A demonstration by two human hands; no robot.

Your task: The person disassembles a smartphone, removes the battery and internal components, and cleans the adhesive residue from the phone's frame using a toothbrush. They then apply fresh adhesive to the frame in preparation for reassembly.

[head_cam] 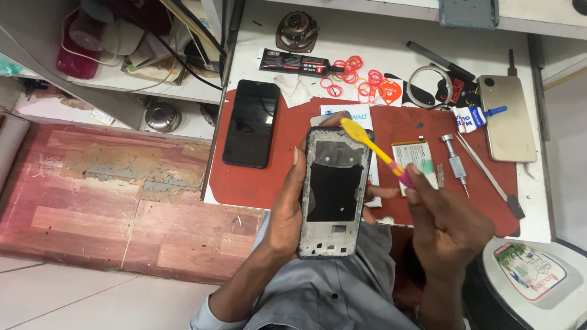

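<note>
Clearly mid-cleaning: left hand (287, 214) wrapped around a stripped phone frame (333, 192), grip closed on its long edges with fingertips curling round the far side, frame held upright above the lap and just in front of the red mat (269, 177); right hand (446, 223) pinched shut on the pink handle of a yellow-headed toothbrush (373, 146), bristle end resting on the frame's top corner.

Judged from the frame: screen, battery and board already out; grey dusty residue showing around the inner rim and lower bar, so brushing seemingly only begun at the top, with the sides and bottom left to do.

On the red mat: a dark phone (251, 122) lying flat at the left part, well apart from the frame; a white-labelled battery (419, 162) just beyond the brush handle; a metal screwdriver (455, 162) beside that battery; a thin metal spudger (489, 177) slanting toward the mat's right edge.

Beyond the mat on the white bench (391, 36): loose red rubber bands (348, 70), a small glue tube (474, 116) with blue cap, a gold back cover (506, 119) right of the mat, a round speaker (296, 30) at the far side.

Left of the mat, off the bench: worn reddish floor (110, 195).
</note>
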